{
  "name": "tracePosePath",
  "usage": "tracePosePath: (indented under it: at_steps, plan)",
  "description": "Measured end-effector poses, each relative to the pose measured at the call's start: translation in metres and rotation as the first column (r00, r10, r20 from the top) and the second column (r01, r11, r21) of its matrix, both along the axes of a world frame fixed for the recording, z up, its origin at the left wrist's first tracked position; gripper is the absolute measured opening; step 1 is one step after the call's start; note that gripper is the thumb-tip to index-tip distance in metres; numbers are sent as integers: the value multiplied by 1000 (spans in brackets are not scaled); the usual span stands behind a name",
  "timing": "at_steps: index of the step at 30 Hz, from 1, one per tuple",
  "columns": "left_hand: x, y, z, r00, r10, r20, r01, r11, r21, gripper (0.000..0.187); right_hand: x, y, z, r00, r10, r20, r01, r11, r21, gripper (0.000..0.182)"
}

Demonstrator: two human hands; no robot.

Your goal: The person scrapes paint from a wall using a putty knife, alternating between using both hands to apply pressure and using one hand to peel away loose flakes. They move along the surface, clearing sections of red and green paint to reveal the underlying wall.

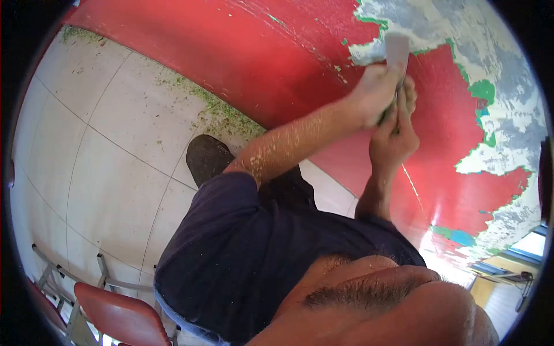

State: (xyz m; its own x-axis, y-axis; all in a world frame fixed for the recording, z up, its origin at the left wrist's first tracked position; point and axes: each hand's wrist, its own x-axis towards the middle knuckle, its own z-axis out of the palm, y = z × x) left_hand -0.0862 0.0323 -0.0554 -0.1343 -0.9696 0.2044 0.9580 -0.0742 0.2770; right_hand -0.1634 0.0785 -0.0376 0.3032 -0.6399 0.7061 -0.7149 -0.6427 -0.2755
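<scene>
A scraper with a wide flat blade (397, 51) points up at the edge of the peeled paint on the red wall (277, 52). My left hand (376, 92) is closed around it near the blade, and the forearm is speckled with paint flecks. Just below and to the right, my right hand (397, 130) is also closed on the scraper. Most of the handle is hidden by the fingers. Blade and hands look slightly blurred.
Bare grey-white patches (502, 121) edged in green cover the wall's upper right. Paint chips (222, 115) lie on the tiled floor (115, 150) along the wall's foot. My dark shoe (206, 158) stands near them. Red chairs (121, 311) with metal frames are at lower left.
</scene>
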Motion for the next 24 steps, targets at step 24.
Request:
tracePosePath:
  at_steps: [24]
  plan:
    - [-22, -2, -41, 271, 742, 614, -538, 645, -543, 27, -52, 20, -21, 960, -23, 278, -25, 986, 167, 35]
